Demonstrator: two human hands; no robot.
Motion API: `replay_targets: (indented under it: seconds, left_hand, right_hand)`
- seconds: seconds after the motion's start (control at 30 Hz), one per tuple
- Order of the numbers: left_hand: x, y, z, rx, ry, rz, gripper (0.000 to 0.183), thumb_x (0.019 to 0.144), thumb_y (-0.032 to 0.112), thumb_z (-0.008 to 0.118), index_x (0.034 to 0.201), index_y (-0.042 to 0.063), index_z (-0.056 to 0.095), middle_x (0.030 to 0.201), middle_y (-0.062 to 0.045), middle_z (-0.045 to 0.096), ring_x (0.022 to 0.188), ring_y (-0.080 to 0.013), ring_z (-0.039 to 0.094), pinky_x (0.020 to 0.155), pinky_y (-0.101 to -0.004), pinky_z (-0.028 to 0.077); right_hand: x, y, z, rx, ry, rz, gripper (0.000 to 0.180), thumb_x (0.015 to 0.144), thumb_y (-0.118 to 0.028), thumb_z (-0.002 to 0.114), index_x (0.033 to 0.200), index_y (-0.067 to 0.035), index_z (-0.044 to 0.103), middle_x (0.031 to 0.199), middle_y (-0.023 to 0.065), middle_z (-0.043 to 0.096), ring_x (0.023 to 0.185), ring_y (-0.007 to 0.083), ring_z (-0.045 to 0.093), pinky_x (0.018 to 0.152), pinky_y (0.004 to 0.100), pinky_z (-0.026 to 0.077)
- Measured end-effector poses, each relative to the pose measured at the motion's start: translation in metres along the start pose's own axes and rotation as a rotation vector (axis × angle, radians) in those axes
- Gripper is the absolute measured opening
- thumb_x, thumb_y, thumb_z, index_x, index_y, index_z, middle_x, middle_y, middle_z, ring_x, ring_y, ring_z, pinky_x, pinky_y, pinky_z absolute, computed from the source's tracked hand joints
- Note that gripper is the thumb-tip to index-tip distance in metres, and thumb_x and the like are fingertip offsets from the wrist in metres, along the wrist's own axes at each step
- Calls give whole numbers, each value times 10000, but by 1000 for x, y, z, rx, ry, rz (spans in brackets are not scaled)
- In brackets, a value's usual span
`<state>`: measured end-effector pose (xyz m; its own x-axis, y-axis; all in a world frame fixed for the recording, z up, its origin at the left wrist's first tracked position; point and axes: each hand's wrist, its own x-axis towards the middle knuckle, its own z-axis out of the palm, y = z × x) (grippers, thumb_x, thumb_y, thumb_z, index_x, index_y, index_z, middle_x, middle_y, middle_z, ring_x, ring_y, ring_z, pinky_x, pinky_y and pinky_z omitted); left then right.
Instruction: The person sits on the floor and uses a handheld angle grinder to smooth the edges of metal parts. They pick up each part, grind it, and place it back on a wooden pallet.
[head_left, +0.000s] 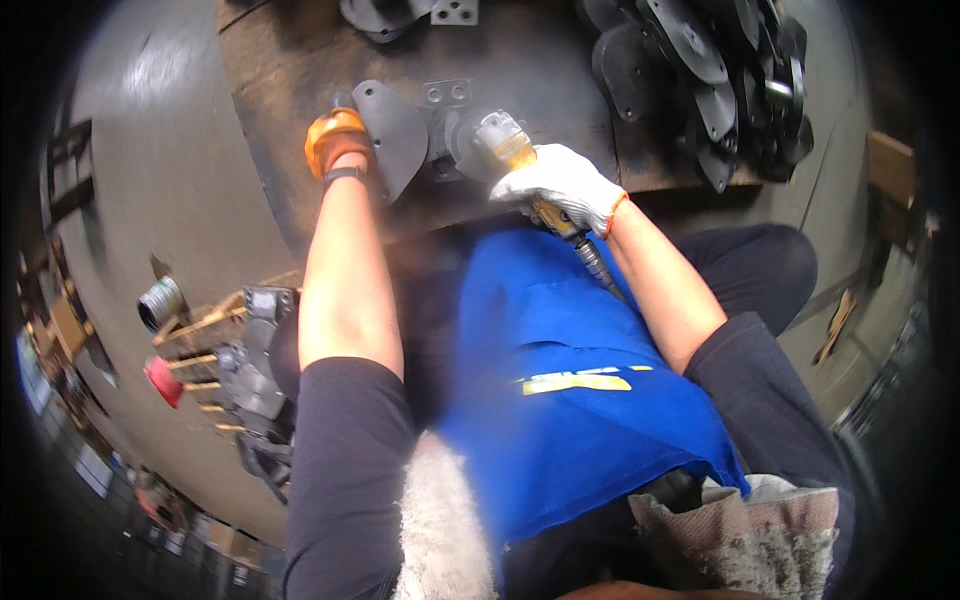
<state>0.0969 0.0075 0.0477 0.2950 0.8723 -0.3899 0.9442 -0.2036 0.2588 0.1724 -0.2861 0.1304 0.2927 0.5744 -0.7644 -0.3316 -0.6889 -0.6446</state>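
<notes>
My left hand (337, 142), in an orange glove, grips the left side of a steel bracket. Its fingers are partly hidden behind the glove's back. The bracket has a broad curved plate (391, 139) with small holes and a flat end tab (448, 92) with holes. In a white knit glove, my right hand (559, 184) is closed around a yellow pneumatic angle grinder (516, 146). The grinder's round disc (469, 146) lies at the bracket's right side; whether it touches the metal is hard to tell. An air hose coupling (592, 259) trails from the handle towards my lap.
Dark steel brackets (697, 82) are heaped on the right of the worktable (274, 97). Another bracket (386, 15) lies at the far edge. More metal parts (259, 367) sit on a wooden pallet (202, 326) at lower left, near a metal can (160, 303). My blue apron (555, 300) covers my lap.
</notes>
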Motion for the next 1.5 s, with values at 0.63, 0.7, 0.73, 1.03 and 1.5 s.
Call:
replay_targets:
  seconds: [0.63,0.7,0.73,1.03,1.5]
  left_hand:
    - [17,-20,19,144,25,144,678,1002,605,410,1106,12,721,1080,-157,736,1083,-296,679,910,-402,522]
    - [21,-25,23,173,35,166,670,1003,602,412,1104,18,723,1082,-150,737,1080,-292,679,906,-400,522]
    - [17,-20,20,134,29,116,665,1004,601,413,1108,22,723,1089,-148,736,1081,-288,678,905,-397,521]
    - [5,-9,13,7,-13,-1,622,1018,570,411,1139,39,711,1102,-137,732,1067,-277,677,880,-389,520]
    - [-10,9,-4,-4,-56,-79,595,1025,549,410,1188,48,687,1172,-152,708,1120,-281,660,912,-384,517]
  right_hand:
    - [-7,10,3,-176,66,-92,394,726,-410,708,795,-22,732,767,183,696,720,299,668,695,378,508]
    - [-7,3,2,-188,66,-56,413,726,-411,710,808,-8,730,767,186,695,720,301,665,698,377,509]
    - [-7,2,1,-184,62,-41,415,726,-413,710,810,-7,730,767,187,695,721,303,665,699,377,509]
    - [0,0,7,-262,56,-115,406,737,-405,754,879,-27,706,694,111,683,649,208,674,661,325,523]
    - [-11,-8,3,-338,19,22,510,715,-488,742,919,-21,714,900,180,718,859,312,691,796,392,526]
